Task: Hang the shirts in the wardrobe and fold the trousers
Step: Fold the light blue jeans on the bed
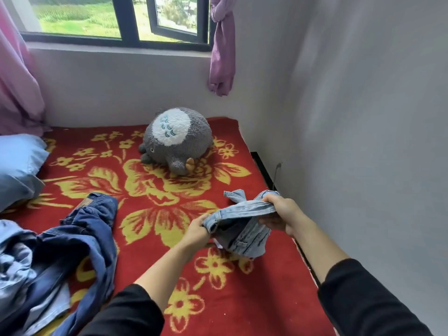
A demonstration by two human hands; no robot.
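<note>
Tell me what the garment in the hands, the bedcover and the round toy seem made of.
Pale garment: faded denim by its stitched seams. Bedcover: looks like woven or looped pile, coarse and matte. Round toy: fuzzy synthetic plush, probably.

You have open room on the red blanket (155, 214) in the middle. Dark blue jeans (80, 241) block your left, the wall (363, 141) your right, the plush toy (175, 139) ahead.

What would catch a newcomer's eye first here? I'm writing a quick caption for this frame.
Probably the red and yellow floral blanket covering the bed, with the round grey plush toy sitting near the far wall. Next, the left hand and right hand gripping light blue jeans near the right wall, with dark jeans heaped at left.
</note>
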